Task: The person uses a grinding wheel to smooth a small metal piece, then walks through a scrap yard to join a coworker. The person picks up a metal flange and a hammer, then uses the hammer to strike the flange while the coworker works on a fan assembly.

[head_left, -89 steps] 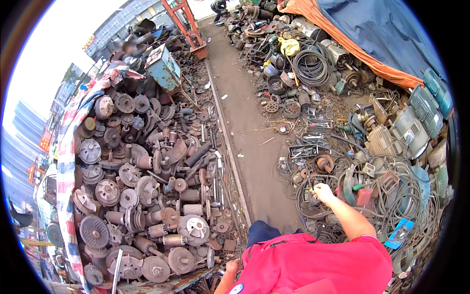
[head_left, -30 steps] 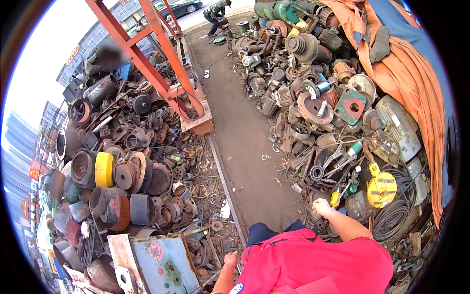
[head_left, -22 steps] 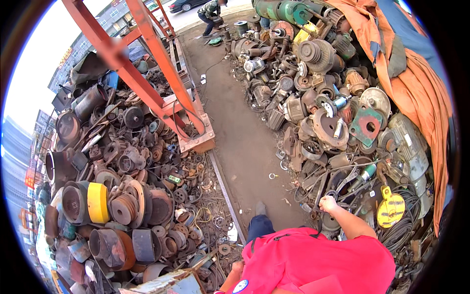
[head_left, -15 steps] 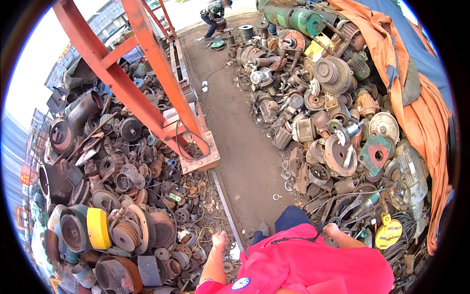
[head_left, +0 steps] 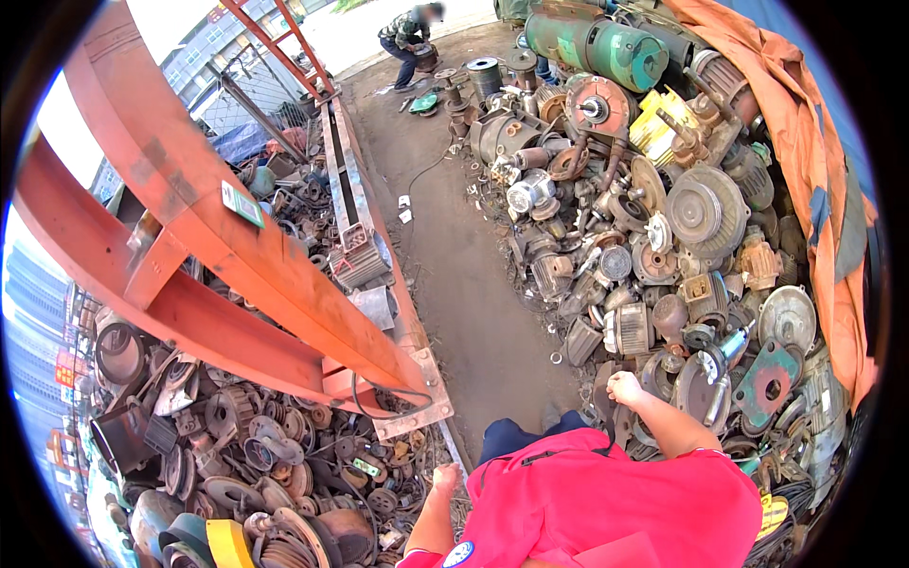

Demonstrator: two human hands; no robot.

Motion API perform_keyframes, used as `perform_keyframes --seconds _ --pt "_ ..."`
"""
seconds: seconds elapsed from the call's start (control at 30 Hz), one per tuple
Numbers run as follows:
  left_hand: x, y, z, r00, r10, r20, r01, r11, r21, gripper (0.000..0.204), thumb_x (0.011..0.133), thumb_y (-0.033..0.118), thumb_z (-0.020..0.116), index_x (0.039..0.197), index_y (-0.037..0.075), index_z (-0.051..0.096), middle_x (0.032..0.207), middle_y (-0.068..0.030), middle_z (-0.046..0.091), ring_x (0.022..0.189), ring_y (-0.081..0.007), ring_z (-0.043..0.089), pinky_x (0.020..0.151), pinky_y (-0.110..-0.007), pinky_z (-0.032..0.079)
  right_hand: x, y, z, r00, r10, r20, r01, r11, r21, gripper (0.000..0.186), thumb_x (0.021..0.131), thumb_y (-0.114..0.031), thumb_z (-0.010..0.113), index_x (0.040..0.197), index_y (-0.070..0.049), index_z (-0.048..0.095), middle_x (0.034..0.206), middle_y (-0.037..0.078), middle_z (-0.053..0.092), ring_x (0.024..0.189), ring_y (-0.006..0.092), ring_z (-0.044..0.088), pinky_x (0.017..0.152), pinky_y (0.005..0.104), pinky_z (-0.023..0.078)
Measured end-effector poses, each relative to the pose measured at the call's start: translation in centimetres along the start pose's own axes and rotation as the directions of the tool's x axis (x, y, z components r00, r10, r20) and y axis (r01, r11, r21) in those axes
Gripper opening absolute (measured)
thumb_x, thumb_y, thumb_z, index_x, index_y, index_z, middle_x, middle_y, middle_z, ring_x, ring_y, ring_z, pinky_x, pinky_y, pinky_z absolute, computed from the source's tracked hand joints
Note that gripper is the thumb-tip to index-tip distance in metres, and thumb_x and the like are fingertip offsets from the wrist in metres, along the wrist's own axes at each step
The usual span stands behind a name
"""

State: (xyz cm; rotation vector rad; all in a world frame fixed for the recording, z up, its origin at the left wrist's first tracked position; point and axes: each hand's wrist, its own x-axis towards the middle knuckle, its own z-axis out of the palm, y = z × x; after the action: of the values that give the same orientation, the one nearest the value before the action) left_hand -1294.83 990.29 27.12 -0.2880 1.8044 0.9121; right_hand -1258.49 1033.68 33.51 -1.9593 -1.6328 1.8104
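A heap of scrap motors (head_left: 628,328) covers the right side; another scrap heap (head_left: 227,414) lies left, beneath an orange steel frame (head_left: 237,246). Far right rests a green cylinder (head_left: 627,55). A rusty disc (head_left: 692,386) sits near, right of the right hand (head_left: 625,389). Both it and the left hand (head_left: 446,476) look curled; whether either grip is pressed together, I cannot tell.

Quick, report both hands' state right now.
Left hand: too small to tell open or closed; no held thing shows.
Right hand: loosely closed, no held thing visible.
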Motion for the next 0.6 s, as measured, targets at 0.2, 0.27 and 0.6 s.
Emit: perform_keyframes --seconds 0.2,0.27,0.6 --pt "11.4 19.3 6.5 0.982 0.167 0.090 -0.179 0.970 0.163 0.021 0.089 0.022 0.059 0.081 0.002 0.061 0.066 -0.0032 0.058 0.051 -0.0127 0.051 0.042 -0.029 0.038 10.7 -15.2 0.8 0.995 -0.073 -0.070 0.077 0.995 0.056 0.019 0.089 -0.011 0.059 0.103 0.001 0.064 0.083 0.009 0.068 0.068 0.0163 0.065 0.058 0.0307 0.051" --pt "17.5 26.6 7.8 0.958 0.258 0.121 -0.283 0.914 0.289 0.029 0.086 0.024 0.059 0.089 -0.003 0.069 0.071 -0.0063 0.064 0.059 -0.0155 0.059 0.053 -0.032 0.047 13.7 -17.4 2.3 0.992 -0.021 -0.124 0.030 0.997 0.069 0.018 0.089 -0.011 0.057 0.100 0.000 0.064 0.083 0.007 0.068 0.065 0.0153 0.063 0.055 0.0313 0.048" --pt "21.9 65.6 18.8 0.787 0.529 0.318 -0.614 0.724 0.315 0.037 0.090 0.027 0.059 0.107 -0.005 0.067 0.083 -0.0088 0.069 0.072 -0.0154 0.064 0.069 -0.031 0.052 28.1 -10.3 2.7 0.707 0.438 0.555 -0.528 0.849 0.004 0.014 0.079 -0.020 0.061 0.080 -0.009 0.070 0.065 0.008 0.063 0.060 0.0220 0.060 0.052 0.0387 0.047"
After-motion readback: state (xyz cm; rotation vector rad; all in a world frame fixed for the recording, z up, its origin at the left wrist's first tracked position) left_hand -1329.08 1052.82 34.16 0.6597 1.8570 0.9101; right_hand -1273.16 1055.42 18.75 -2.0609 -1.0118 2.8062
